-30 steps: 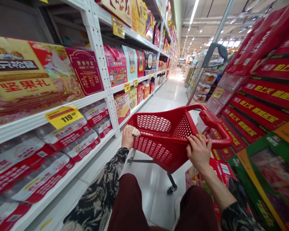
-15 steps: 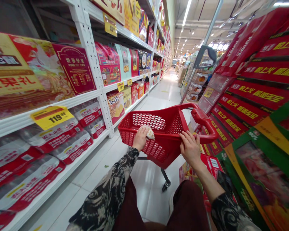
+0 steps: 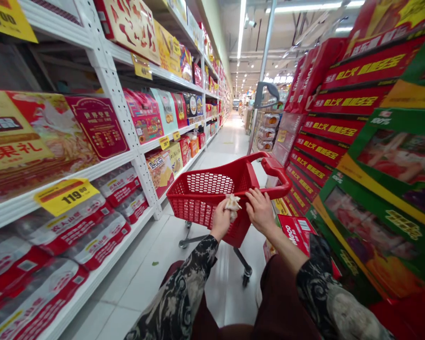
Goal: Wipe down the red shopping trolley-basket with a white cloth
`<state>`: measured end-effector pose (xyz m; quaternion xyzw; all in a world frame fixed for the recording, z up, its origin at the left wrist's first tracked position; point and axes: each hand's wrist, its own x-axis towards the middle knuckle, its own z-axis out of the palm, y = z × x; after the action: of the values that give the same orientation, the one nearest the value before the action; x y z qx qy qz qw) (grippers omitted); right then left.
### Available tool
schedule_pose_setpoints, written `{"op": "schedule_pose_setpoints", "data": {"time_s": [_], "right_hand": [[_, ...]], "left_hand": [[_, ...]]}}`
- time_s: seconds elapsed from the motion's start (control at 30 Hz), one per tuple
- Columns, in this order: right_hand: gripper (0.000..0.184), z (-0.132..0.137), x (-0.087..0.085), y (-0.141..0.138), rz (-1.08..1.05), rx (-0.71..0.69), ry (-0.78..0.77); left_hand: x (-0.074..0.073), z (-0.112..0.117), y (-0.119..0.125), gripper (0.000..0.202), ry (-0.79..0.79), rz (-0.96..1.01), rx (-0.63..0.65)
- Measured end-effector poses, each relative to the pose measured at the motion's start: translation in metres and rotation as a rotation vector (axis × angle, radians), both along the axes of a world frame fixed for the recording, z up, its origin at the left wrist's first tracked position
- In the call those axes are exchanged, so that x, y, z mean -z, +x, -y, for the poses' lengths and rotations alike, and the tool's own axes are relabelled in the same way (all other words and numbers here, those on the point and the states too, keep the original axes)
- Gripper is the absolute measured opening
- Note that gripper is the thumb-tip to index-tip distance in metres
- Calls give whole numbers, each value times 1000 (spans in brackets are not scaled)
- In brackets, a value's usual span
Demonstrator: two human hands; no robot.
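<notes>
A red plastic shopping cart point(image 3: 198, 175) with a perforated basket stands in front of my knees. My left hand point(image 3: 221, 221) is closed around a crumpled whitish cloth point(image 3: 233, 206), held against the near side of the basket just under the rim. To its right, my right hand point(image 3: 260, 211) grips the near rim by the handle end, fingers over the top edge. The cart's thick red handle point(image 3: 278, 172) curves up beyond that hand. No goods show in the visible part of the basket.
White shelving point(image 3: 116, 89) with boxed gifts and shrink-wrapped bottles point(image 3: 101, 236) runs along the left. Stacked red drink cartons point(image 3: 326, 127) and green boxes point(image 3: 368, 203) crowd the right. Behind the cart rises a metal pole point(image 3: 265, 56). An opened red carton point(image 3: 295, 231) sits by my right forearm.
My left hand has moved right along the basket's near side with the cloth, closer to my right hand. The right hand stays on the rim. My view has shifted, and the cart appears farther left.
</notes>
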<state>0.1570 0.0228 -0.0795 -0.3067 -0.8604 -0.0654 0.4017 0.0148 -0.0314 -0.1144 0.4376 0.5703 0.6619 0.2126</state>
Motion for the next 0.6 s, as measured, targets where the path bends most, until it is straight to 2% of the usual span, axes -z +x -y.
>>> {"op": "schedule_pose_setpoints", "data": {"time_s": [0.07,0.17,0.3,0.37,0.5,0.6], "right_hand": [[38,19,8,-1,-39,-105,-47],[43,48,36,-2,-11,-250,-128],[62,64,84,1,-20,-237,-284],[67,62,101,5,-58,-195,-315],[75,56,110,11,-166,-159,-199],[74,55,111,13,-152,-178,-109]], "left_hand": [[0,7,12,35,-39,218,30],[4,18,22,34,-47,472,127],[5,32,30,35,-119,682,304],[4,38,35,37,-175,721,365],[0,46,46,37,-201,661,439],[-1,45,52,38,-162,644,403]]}}
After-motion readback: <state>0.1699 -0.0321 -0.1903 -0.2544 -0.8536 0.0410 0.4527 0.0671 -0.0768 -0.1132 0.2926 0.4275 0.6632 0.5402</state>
